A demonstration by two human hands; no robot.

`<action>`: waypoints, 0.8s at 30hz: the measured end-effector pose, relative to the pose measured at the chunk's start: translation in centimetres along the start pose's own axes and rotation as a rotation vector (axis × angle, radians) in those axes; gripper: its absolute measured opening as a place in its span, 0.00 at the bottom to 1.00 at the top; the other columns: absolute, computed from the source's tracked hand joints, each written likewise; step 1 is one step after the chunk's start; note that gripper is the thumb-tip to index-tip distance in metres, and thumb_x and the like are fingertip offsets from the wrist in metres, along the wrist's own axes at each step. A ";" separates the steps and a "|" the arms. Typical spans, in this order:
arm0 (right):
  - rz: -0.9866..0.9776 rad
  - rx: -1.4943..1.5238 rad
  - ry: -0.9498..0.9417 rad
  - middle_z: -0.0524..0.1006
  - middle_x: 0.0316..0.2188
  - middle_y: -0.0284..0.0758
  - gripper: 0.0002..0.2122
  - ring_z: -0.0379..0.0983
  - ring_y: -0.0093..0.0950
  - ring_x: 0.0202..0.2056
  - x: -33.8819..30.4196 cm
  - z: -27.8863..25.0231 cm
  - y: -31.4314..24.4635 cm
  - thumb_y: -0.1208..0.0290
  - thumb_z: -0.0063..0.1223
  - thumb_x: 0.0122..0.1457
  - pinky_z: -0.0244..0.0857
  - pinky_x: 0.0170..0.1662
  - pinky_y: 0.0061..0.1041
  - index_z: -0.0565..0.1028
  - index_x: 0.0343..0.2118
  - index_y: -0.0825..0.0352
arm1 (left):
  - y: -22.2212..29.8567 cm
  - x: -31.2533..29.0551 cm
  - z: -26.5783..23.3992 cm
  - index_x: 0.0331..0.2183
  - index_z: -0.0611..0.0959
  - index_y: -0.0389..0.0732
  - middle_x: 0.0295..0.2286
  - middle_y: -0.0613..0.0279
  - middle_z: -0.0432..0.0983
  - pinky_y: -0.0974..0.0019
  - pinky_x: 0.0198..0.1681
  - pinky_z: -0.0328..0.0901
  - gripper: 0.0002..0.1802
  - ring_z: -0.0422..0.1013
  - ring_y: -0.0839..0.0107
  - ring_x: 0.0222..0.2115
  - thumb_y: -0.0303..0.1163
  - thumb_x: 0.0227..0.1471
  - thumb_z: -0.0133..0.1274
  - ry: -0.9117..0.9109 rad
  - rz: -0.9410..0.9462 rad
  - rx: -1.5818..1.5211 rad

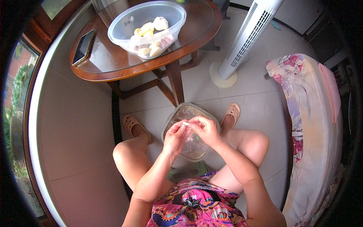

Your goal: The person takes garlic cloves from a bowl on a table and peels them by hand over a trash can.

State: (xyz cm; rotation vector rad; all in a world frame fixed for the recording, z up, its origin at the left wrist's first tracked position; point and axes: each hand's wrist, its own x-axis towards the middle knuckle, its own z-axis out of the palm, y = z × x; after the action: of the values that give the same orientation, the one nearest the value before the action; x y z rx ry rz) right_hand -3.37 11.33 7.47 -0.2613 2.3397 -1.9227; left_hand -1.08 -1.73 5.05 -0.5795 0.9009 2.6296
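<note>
Between my fingertips is a small white piece, apparently a garlic clove (185,123). My left hand (174,139) pinches it from the left, while my right hand (206,130) has thumb and forefinger closed on its other side. Both hands hover over a pale bin (166,123) lined with clear plastic, which stands on the floor between my feet; light scraps inside are too blurred to name. On the table, a translucent plastic bowl (123,33) contains a whole garlic bulb (160,23) and several pale and yellowish cloves (155,52).
The oval wooden table (132,73) has a glass top with a phone (83,47) lying at its left. A white tower fan (245,38) stands to its right. Flowered fabric (302,113) covers a piece of furniture at right. Beneath me is a greenish stool (189,170).
</note>
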 end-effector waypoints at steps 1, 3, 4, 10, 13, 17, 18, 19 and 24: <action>0.010 -0.021 -0.029 0.72 0.19 0.34 0.04 0.68 0.17 0.20 -0.1 0.0 -0.5 0.76 0.46 0.46 0.60 0.23 0.15 0.70 0.24 0.70 | -0.1 -0.1 0.1 0.34 0.71 0.36 0.28 0.64 0.68 0.76 0.33 0.64 0.10 0.66 0.78 0.28 0.26 0.46 0.42 -0.014 0.030 0.039; 0.021 -0.043 -0.055 0.72 0.18 0.33 0.03 0.68 0.17 0.20 -0.1 -0.1 -0.7 0.76 0.47 0.46 0.60 0.22 0.15 0.70 0.23 0.71 | -0.2 -0.1 0.2 0.34 0.71 0.36 0.28 0.63 0.68 0.76 0.33 0.64 0.10 0.66 0.77 0.28 0.25 0.45 0.42 -0.030 0.058 0.078; 0.044 0.017 -0.072 0.72 0.18 0.33 0.04 0.67 0.16 0.19 0.0 -0.1 -0.5 0.76 0.47 0.46 0.60 0.21 0.14 0.70 0.23 0.71 | -0.3 -0.1 0.1 0.34 0.71 0.35 0.28 0.63 0.69 0.76 0.33 0.64 0.10 0.66 0.76 0.28 0.24 0.45 0.43 -0.039 0.075 0.096; 0.103 0.035 -0.143 0.72 0.17 0.33 0.04 0.68 0.16 0.19 0.1 -0.8 -1.1 0.76 0.48 0.45 0.61 0.21 0.13 0.70 0.21 0.72 | -0.3 -0.1 -0.2 0.33 0.72 0.34 0.27 0.62 0.70 0.77 0.31 0.63 0.10 0.66 0.77 0.26 0.22 0.44 0.44 -0.043 0.153 0.279; 0.092 -0.028 -0.157 0.72 0.18 0.33 0.03 0.68 0.17 0.19 0.1 -0.9 -1.1 0.78 0.47 0.45 0.61 0.21 0.14 0.69 0.21 0.72 | -0.5 -0.1 -0.2 0.33 0.73 0.34 0.27 0.62 0.70 0.77 0.31 0.62 0.10 0.66 0.78 0.25 0.22 0.43 0.44 -0.062 0.245 0.441; 0.078 -0.008 -0.207 0.72 0.17 0.34 0.02 0.67 0.17 0.18 0.1 -1.1 -1.3 0.79 0.46 0.45 0.61 0.19 0.14 0.68 0.20 0.73 | -0.7 0.0 -0.6 0.32 0.73 0.34 0.26 0.63 0.71 0.77 0.30 0.62 0.09 0.65 0.79 0.24 0.22 0.44 0.44 -0.090 0.300 0.571; 0.077 -0.008 -0.205 0.72 0.17 0.34 0.02 0.67 0.17 0.18 0.1 -1.2 -1.1 0.79 0.46 0.45 0.61 0.19 0.14 0.68 0.20 0.73 | -0.6 0.0 -0.5 0.32 0.73 0.34 0.26 0.63 0.71 0.77 0.30 0.62 0.09 0.65 0.79 0.24 0.22 0.44 0.44 -0.092 0.299 0.571; 0.135 0.072 -0.208 0.72 0.17 0.34 0.02 0.67 0.17 0.18 0.1 -1.2 -0.6 0.79 0.46 0.45 0.60 0.19 0.14 0.68 0.20 0.73 | -0.5 -0.1 -0.4 0.32 0.73 0.34 0.26 0.63 0.71 0.77 0.30 0.62 0.09 0.65 0.79 0.24 0.23 0.44 0.44 -0.090 0.234 0.520; 0.241 0.089 -0.193 0.71 0.16 0.32 0.03 0.66 0.16 0.17 0.3 -1.2 -0.4 0.79 0.46 0.45 0.60 0.19 0.13 0.68 0.21 0.72 | -0.2 -0.4 0.1 0.32 0.73 0.34 0.25 0.64 0.71 0.77 0.29 0.62 0.09 0.65 0.79 0.23 0.25 0.44 0.44 -0.071 0.107 0.418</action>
State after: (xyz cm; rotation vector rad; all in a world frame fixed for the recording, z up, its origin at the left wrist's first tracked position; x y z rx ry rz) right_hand -3.86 12.37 8.13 -0.1420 2.0539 -1.7941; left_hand -0.73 -1.59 5.21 -0.3359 1.4404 2.4223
